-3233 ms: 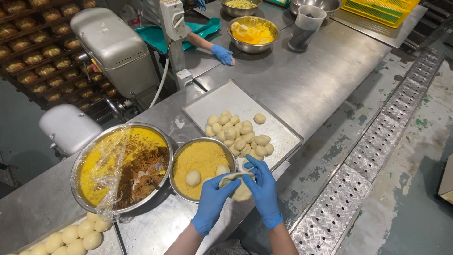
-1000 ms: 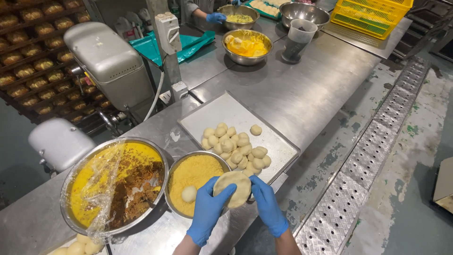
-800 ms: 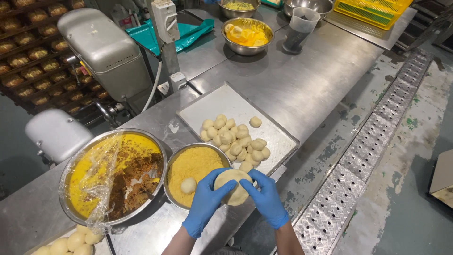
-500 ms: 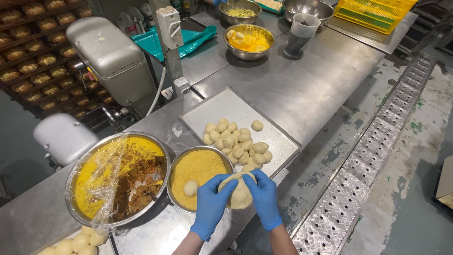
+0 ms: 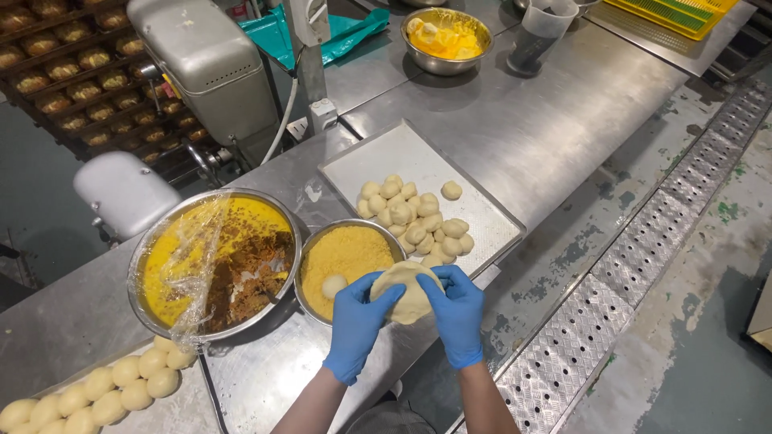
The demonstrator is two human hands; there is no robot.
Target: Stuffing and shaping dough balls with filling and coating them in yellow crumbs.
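Dough, a pale flattened disc (image 5: 408,291), sits pinched between both gloved hands at the near edge of the steel worktop (image 5: 523,137). The left hand (image 5: 358,323) has its grip closed on the disc's left rim, thumb over the top; the right hand (image 5: 456,313) grips the right rim, fingers curled beneath. Half a second ago the disc hung lower and looked folded between the palms; now it is raised slightly and lies flatter and rounder. Three seconds ago the hands were lower and only a small piece showed between them.

Just left of the grip, touching distance from the left thumb, stands a bowl of yellow crumbs (image 5: 346,257) with one dough ball (image 5: 333,285) lying in it, unmoved. Just beyond the grip a flat tray (image 5: 402,153) carries a heap of small dough balls (image 5: 414,219). Farther left is a larger bowl of yellow and brown filling (image 5: 213,261) under loose plastic film. More dough balls (image 5: 104,386) lie well left of the grip.
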